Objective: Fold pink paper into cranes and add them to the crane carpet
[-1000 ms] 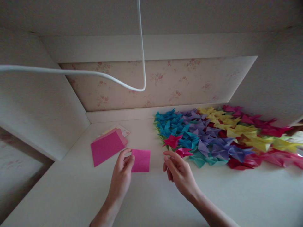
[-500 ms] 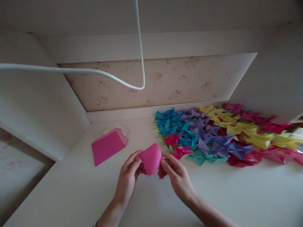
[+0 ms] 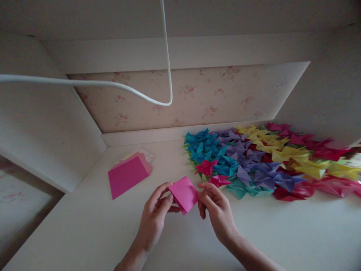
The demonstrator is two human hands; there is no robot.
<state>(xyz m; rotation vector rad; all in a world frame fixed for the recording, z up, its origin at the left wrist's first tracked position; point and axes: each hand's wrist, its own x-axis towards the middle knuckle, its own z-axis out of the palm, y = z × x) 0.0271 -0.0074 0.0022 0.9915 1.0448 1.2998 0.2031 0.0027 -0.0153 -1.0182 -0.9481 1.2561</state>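
Observation:
A small folded pink square of origami paper [image 3: 184,194] is held above the white desk, one corner toward me. Along its lower left edge the layers stand slightly apart. My left hand [image 3: 158,207] is closed on its left side, thumb in front and fingers behind. At the right corner, the thumb and fingers of my right hand [image 3: 213,205] pinch the paper. Just beyond my right hand lie two pink folded paper pieces [image 3: 220,181] at the near edge of a large spread of colourful origami.
A stack of magenta and pink paper sheets [image 3: 129,177] lies at the left on the white desk [image 3: 84,233]. Blue, purple, yellow and red origami pieces [image 3: 262,171] cover the back right. A white cable [image 3: 135,94] hangs across the view before the flowered wall panel [image 3: 191,98].
The paper has shifted slightly right and toward me and turned, with its lower left layers now showing a gap. My right hand has moved a little to the right.

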